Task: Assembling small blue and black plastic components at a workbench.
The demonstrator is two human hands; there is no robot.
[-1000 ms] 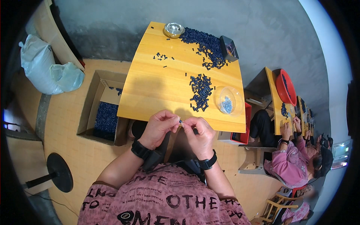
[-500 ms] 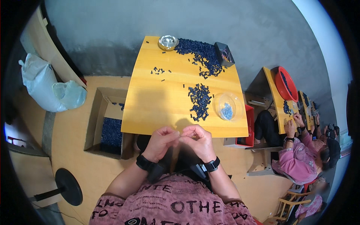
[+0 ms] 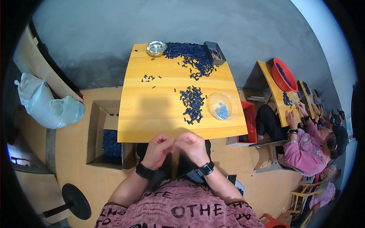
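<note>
My left hand (image 3: 158,151) and my right hand (image 3: 192,148) meet just off the near edge of the yellow table (image 3: 159,114). Fingers of both are closed and pressed together, and whatever they pinch is too small or hidden to make out. Ahead of them on the tabletop lies a pile of small dark blue cylindrical pieces (image 3: 192,103). Right of that pile stands a clear round tub (image 3: 232,113) with small light-blue parts inside. A few dark pieces (image 3: 149,78) are scattered further left.
A larger heap of dark pieces (image 3: 186,51) lies at the far edge, between a metal bowl (image 3: 156,48) and a black box (image 3: 215,54). Left of the table, a cardboard box (image 3: 92,140) holds more pieces. A red bin (image 3: 249,121) and co-workers (image 3: 304,152) are at right.
The view has shifted, so the table and its piles appear further left. My hands stay together, fingers closed, and show slightly lower and to the left.
</note>
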